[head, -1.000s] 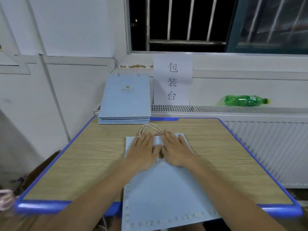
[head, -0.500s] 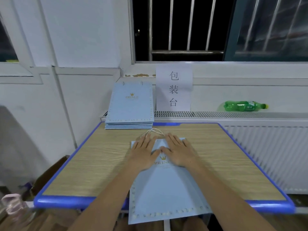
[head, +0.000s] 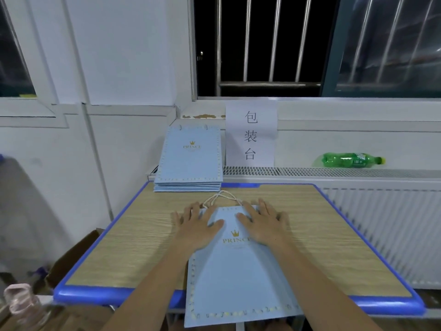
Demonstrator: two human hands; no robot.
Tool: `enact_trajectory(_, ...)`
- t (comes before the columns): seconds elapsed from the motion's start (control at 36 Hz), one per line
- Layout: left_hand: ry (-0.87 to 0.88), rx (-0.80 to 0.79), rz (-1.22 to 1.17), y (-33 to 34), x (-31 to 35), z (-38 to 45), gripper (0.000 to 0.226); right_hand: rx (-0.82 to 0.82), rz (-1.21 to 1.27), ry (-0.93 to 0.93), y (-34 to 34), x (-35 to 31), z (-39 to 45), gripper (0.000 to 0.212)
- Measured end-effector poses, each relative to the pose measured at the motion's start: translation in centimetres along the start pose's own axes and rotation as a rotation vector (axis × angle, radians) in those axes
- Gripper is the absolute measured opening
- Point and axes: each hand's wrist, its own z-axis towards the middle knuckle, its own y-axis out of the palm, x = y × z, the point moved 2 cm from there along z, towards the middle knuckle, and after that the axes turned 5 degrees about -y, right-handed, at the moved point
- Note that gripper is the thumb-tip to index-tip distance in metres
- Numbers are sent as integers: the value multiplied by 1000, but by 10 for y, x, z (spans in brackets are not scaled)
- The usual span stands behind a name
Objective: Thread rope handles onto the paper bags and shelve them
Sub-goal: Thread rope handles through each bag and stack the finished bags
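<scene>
A flat light-blue paper bag [head: 238, 275] with a gold crown logo lies on the wooden table [head: 143, 235], its lower end hanging over the near edge. A cream rope handle [head: 222, 195] loops out from its top edge. My left hand [head: 196, 226] lies flat, fingers spread, over the bag's upper left corner and partly on the table. On the upper right part of the bag my right hand [head: 262, 223] presses flat too. A stack of the same blue bags [head: 189, 161] sits at the table's back left.
A paper sign [head: 251, 133] leans on the wall behind the table. A green plastic bottle [head: 350, 160] lies on the radiator ledge at right. A clear bottle with a pink cap [head: 22, 304] and a cardboard box [head: 76, 254] are low on the left.
My two hands have slid apart along the bag's top, uncovering the crown logo between them. The view has tilted up and pulled back.
</scene>
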Motion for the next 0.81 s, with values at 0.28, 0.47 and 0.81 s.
enact_trajectory(0.28,14,0,-211,-12,-27,-35,77,115,139,213,-16,15,-10,92)
enact_trajectory(0.47,218,-48,-408,-6,-33,-48,87,126,218,182,-22,36,-16,73)
enact_trajectory(0.81,281,-69,-1130,-48,-5,-3,51,188,954,47,-67,23,2,57)
